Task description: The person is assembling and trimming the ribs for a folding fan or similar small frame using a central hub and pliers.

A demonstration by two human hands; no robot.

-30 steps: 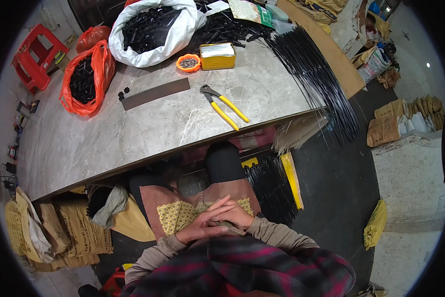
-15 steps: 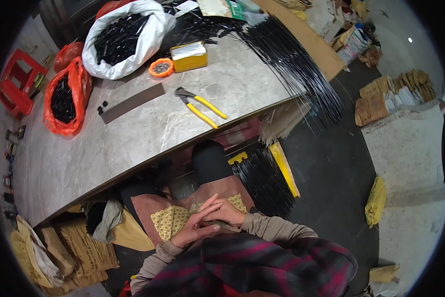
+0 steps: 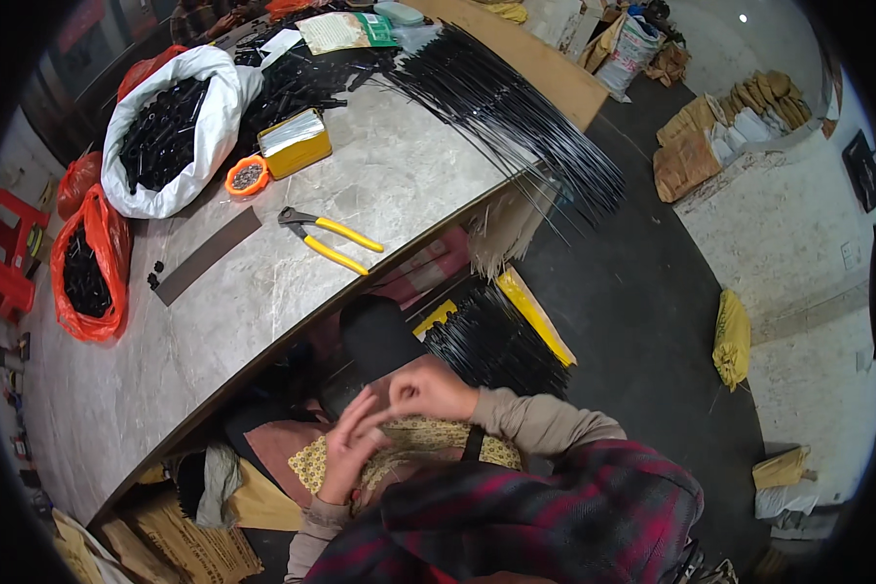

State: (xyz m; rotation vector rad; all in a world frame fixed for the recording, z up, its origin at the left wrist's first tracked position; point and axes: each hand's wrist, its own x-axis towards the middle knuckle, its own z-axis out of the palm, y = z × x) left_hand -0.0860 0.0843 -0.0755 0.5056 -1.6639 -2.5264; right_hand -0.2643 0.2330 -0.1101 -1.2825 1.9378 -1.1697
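Observation:
Both my hands are raised above my lap, over a pinkish-brown apron with yellow patterned patches (image 3: pixel 438 433). My left hand (image 3: pixel 345 453) is open, its fingers stretched and slightly blurred, with nothing seen in it. Curled beside it, my right hand (image 3: pixel 438 391) brings thumb and finger together close to the left fingertips; I see no object in it. On the grey table ahead lie end-cutting pliers with yellow handles (image 3: pixel 335 251). Left of them is a flat dark metal strip (image 3: pixel 207 258), with small black pieces (image 3: pixel 155 274) at its near end.
A white sack (image 3: pixel 126 200) and red bags (image 3: pixel 116 302) hold black parts. A yellow tin (image 3: pixel 301 161) and an orange dish of small metal pieces (image 3: pixel 247 175) stand nearby. Long black rods (image 3: pixel 525 127) overhang the table's right edge. Another person's sleeve (image 3: pixel 192 21) shows at the far side.
My hands, resting one over the other on my lap before, have lifted and moved apart; the right fingers have curled. The view has shifted, moving the table's things left in the picture.

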